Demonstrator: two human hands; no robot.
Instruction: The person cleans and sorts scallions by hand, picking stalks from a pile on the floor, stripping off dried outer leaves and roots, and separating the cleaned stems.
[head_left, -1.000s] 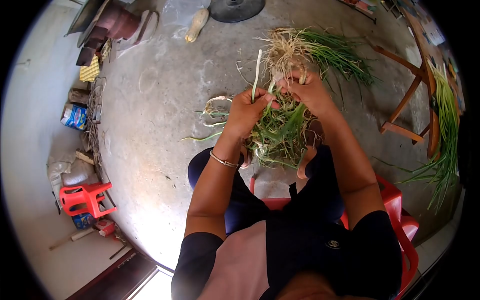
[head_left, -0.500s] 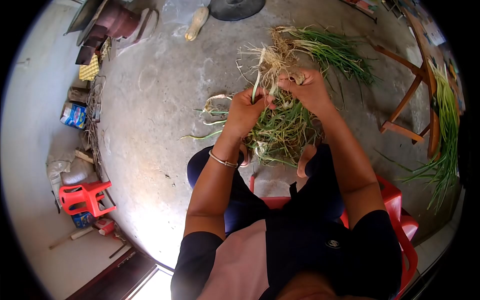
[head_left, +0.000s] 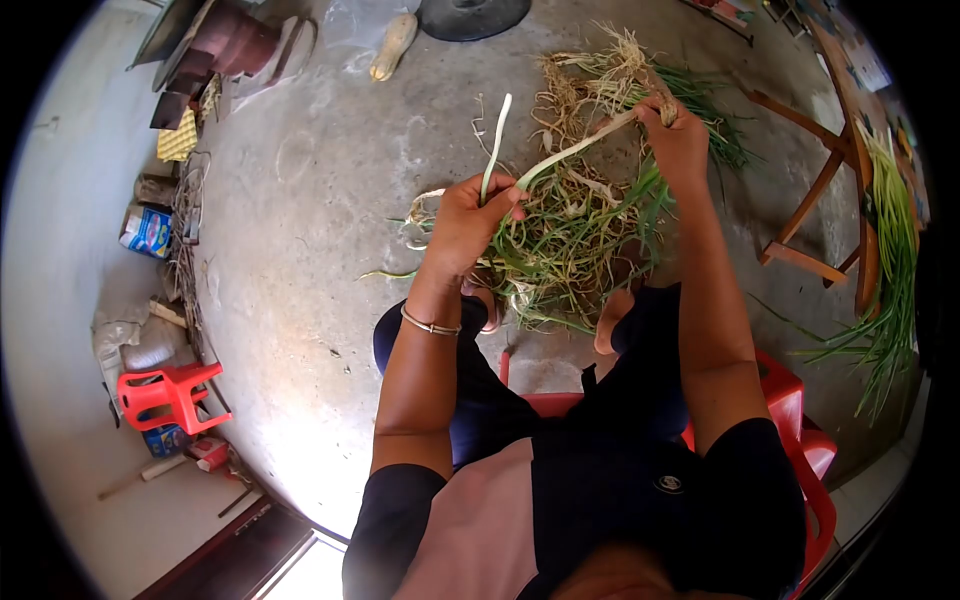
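Closed round green onion stalks, my left hand has one pale stem standing up out of it. A second long pale stalk stretches from its fingertips to my right hand. My right hand is closed on the root end of that stalk, where a brown piece and pale roots show. Beneath both hands, a tangled heap of leaves and peelings lies on the floor between my feet. Green onions with brown roots lie behind my right hand.
A wooden stand is at the right, with long green onions beside it. A pale gourd and a dark round lid lie on the floor at the top. A small red chair stands at the left.
My hands have moved apart, the right one up and to the right with the root end. The stalk is now stretched between them. My left hand has shifted slightly left.
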